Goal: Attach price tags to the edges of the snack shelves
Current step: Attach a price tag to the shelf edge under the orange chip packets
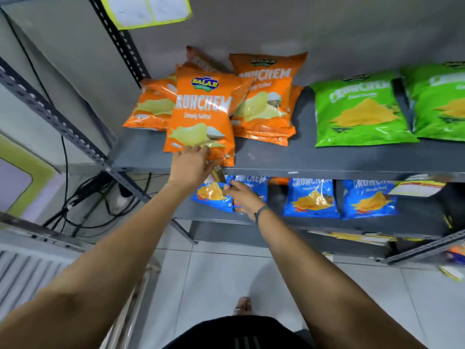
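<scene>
My left hand [192, 163] grips the bottom edge of an orange chip bag [203, 114] that stands at the front of the upper grey shelf [327, 167]. Just below, my right hand [242, 197] pinches a small strip, seemingly a tag or tape [218, 176], right under the shelf's front edge; what the strip is stays unclear. A white and yellow price tag [417, 187] hangs on the same shelf edge far to the right.
More orange bags [264, 102] lie behind, green bags [362, 109] to the right. Blue bags [310, 197] fill the lower shelf. A slotted metal upright [63, 124] and cables [83, 197] are at the left. White floor tiles lie below.
</scene>
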The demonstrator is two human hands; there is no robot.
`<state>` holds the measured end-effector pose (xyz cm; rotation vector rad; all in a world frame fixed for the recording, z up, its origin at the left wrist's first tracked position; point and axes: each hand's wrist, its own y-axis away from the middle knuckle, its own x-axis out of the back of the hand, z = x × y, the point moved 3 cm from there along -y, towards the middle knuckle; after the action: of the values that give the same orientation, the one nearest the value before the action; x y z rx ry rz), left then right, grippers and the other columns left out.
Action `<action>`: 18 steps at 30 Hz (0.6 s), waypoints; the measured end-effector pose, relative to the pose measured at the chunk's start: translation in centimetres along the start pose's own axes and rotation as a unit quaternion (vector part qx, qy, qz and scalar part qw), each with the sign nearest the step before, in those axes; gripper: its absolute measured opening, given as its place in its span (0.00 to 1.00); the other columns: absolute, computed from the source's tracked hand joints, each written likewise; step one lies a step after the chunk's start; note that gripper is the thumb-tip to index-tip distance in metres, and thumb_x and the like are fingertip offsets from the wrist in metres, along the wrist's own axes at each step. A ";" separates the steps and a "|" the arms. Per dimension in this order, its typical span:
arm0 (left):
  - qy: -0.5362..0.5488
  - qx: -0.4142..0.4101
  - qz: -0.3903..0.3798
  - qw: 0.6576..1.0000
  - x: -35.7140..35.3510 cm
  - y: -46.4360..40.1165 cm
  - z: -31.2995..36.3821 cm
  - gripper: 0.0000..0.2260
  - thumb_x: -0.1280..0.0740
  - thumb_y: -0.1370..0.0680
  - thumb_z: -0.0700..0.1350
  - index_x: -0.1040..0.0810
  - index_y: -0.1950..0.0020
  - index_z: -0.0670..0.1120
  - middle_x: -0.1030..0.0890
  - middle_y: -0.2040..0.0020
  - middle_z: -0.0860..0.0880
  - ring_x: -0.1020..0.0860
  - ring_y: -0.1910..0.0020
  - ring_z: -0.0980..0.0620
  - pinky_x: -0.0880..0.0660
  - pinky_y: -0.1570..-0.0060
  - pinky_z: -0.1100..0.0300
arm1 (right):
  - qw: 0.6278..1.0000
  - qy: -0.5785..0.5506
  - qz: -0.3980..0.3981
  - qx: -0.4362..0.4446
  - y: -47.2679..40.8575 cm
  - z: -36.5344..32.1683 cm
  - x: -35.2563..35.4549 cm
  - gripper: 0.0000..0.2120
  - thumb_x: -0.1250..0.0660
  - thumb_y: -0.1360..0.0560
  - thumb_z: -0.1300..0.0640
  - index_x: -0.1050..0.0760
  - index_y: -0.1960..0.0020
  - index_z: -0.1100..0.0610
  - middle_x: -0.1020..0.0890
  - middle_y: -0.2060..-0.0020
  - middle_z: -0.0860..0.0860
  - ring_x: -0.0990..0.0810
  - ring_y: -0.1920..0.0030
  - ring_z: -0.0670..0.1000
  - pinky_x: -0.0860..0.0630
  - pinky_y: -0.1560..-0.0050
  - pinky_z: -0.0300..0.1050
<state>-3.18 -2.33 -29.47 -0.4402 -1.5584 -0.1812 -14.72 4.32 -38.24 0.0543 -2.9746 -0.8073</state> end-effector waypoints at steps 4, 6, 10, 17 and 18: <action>0.013 -0.081 -0.094 0.992 -1.2 -1.8 -0.4 0.15 0.39 0.20 0.53 0.24 0.46 0.42 0.19 0.49 0.39 0.22 0.46 0.39 0.25 0.53 0.50 | 0.998 -0.048 0.032 -0.025 -1.8 -0.6 -2.0 0.15 0.43 0.20 0.51 0.32 0.36 0.56 0.27 0.42 0.58 0.32 0.47 0.50 0.33 0.50 0.48; 0.024 -0.104 -0.120 0.987 -1.7 -2.2 -0.3 0.14 0.41 0.19 0.51 0.24 0.45 0.41 0.18 0.49 0.38 0.22 0.47 0.38 0.25 0.55 0.50 | 0.994 -0.088 0.054 -0.031 -2.0 -0.8 -2.0 0.11 0.44 0.19 0.51 0.30 0.41 0.55 0.27 0.48 0.53 0.31 0.48 0.50 0.31 0.53 0.47; 0.055 -0.103 -0.140 0.983 -2.4 -2.8 -0.4 0.15 0.44 0.17 0.49 0.25 0.41 0.40 0.19 0.48 0.36 0.22 0.47 0.36 0.25 0.55 0.50 | 0.991 -0.113 0.074 -0.022 -2.6 -0.4 -1.7 0.05 0.43 0.19 0.51 0.31 0.49 0.52 0.26 0.51 0.52 0.27 0.53 0.51 0.31 0.52 0.47; 0.109 -0.106 -0.096 0.984 -2.7 -0.6 -2.0 0.13 0.42 0.18 0.49 0.22 0.44 0.44 0.18 0.52 0.40 0.21 0.50 0.40 0.30 0.63 0.55 | 0.958 0.123 0.240 0.098 -2.3 -0.4 -0.1 0.09 0.32 0.25 0.55 0.22 0.61 0.59 0.17 0.62 0.59 0.22 0.64 0.52 0.28 0.61 0.46; 0.095 -0.114 -0.085 0.985 -2.9 -0.1 -2.5 0.13 0.41 0.19 0.50 0.21 0.44 0.45 0.18 0.51 0.42 0.21 0.49 0.41 0.29 0.63 0.55 | 0.947 0.165 0.252 0.112 -1.9 -0.8 0.0 0.09 0.31 0.26 0.55 0.20 0.59 0.60 0.15 0.61 0.58 0.20 0.61 0.53 0.25 0.59 0.48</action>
<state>-0.93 -3.84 -32.18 -0.4538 -1.3927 -0.5226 -14.67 2.24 -38.50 -0.4895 -2.5632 -0.3523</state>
